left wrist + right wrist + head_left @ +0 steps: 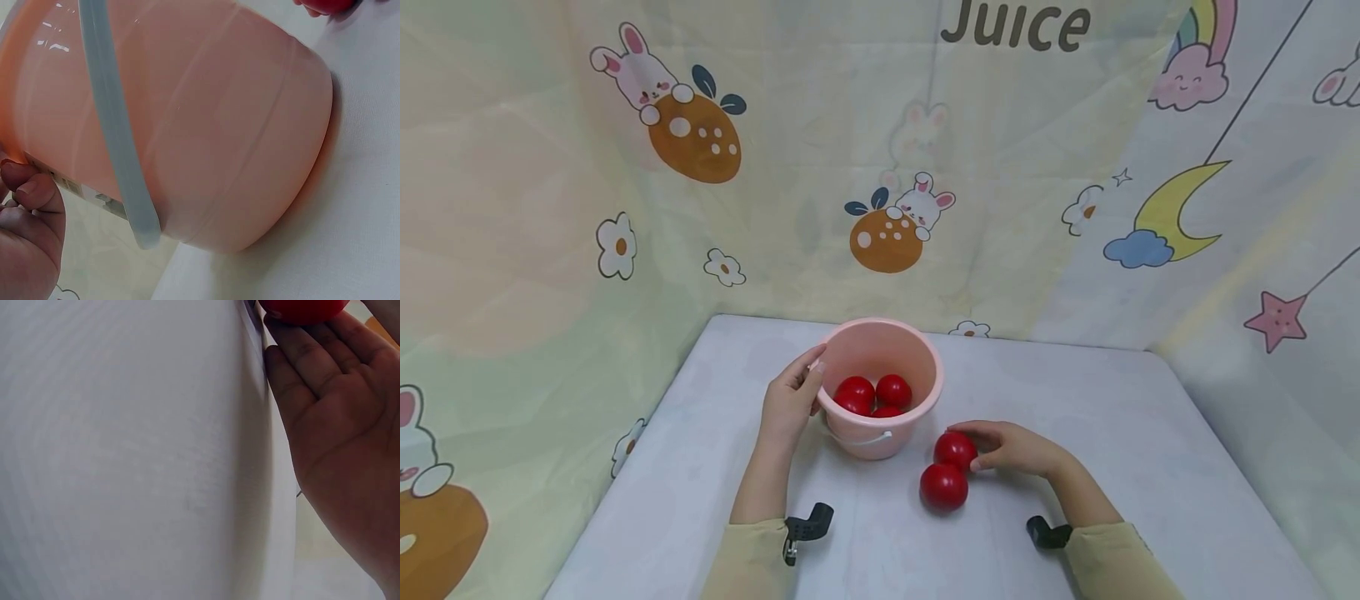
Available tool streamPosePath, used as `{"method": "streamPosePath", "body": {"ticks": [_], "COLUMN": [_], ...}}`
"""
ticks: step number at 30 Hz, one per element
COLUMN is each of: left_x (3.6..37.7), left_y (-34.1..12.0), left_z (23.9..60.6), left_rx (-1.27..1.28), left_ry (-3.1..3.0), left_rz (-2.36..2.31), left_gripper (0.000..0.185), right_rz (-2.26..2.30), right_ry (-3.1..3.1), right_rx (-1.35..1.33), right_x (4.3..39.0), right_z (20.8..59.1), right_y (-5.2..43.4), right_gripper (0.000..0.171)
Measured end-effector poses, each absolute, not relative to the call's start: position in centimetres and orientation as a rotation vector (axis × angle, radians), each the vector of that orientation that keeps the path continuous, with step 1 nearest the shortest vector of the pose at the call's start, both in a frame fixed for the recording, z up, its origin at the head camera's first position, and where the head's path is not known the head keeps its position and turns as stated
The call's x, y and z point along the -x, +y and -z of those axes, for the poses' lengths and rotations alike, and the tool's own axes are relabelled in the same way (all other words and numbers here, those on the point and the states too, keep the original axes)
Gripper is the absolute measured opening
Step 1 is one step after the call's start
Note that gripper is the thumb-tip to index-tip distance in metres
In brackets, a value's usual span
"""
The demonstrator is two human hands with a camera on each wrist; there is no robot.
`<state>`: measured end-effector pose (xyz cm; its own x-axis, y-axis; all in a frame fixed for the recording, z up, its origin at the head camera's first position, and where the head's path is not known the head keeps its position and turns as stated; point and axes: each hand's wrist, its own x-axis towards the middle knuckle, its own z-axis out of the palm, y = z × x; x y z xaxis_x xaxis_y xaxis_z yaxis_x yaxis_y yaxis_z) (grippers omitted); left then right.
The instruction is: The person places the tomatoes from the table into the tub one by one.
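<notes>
A pink bucket (917,360) stands mid-table with three red balls (872,393) inside; its pale handle (119,144) hangs down the front wall (237,125). My left hand (811,385) grips the bucket's left rim, thumb on top, and its fingers (31,187) press on the wall. Right of the bucket, two more red balls lie touching on the table. My right hand (983,450) curls round the farther ball (953,450), index finger over it and thumb at its side; that ball (303,309) sits at my fingertips (294,356). The nearer ball (943,487) lies free.
The table (1150,450) carries a white cloth and ends at a front edge near me. A cartoon-printed curtain (887,167) closes it in at the back and on both sides. Black wrist mounts (805,527) sit on my sleeves.
</notes>
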<state>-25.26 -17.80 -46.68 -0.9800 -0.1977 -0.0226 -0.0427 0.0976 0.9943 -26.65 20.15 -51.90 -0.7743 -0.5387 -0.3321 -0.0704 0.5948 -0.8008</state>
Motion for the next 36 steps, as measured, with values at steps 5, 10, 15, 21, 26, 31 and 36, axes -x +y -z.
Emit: {"method": "streamPosePath", "body": {"ticks": [5,10,15,21,26,31,36], "left_x": [25.2,25.2,25.2,25.3,25.3,25.3,25.2], "left_y": [-17.7,-17.6,-17.6,-17.5,-17.5,-17.6,-17.7], "left_z": [46.7,46.6,46.6,46.6,46.6,46.6,46.6], "left_rx": [-0.245,-0.274,-0.28,-0.275,-0.284,-0.285,-0.274], "left_ry": [-2.24,-2.238,-2.226,-2.228,-2.246,-2.244,-2.243], "left_rz": [2.013,2.025,2.042,2.03,2.029,2.031,2.022], "left_gripper": [0.031,0.031,0.031,0.032,0.032,0.031,0.032], "right_rz": [1.11,1.125,1.167,1.208,1.244,1.311,1.39], "right_ry": [2.262,2.28,2.305,2.335,2.359,2.371,2.316], "right_rx": [0.487,0.46,0.392,0.388,0.373,0.408,0.583], "right_x": [26.8,27.4,28.4,30.1,31.4,33.0,34.6], "right_z": [51.9,52.0,51.3,49.2,46.7,44.0,41.1], "right_y": [20.3,20.8,21.6,22.7,22.9,22.7,21.8], "right_gripper": [0.064,0.063,0.062,0.06,0.064,0.067,0.064]}}
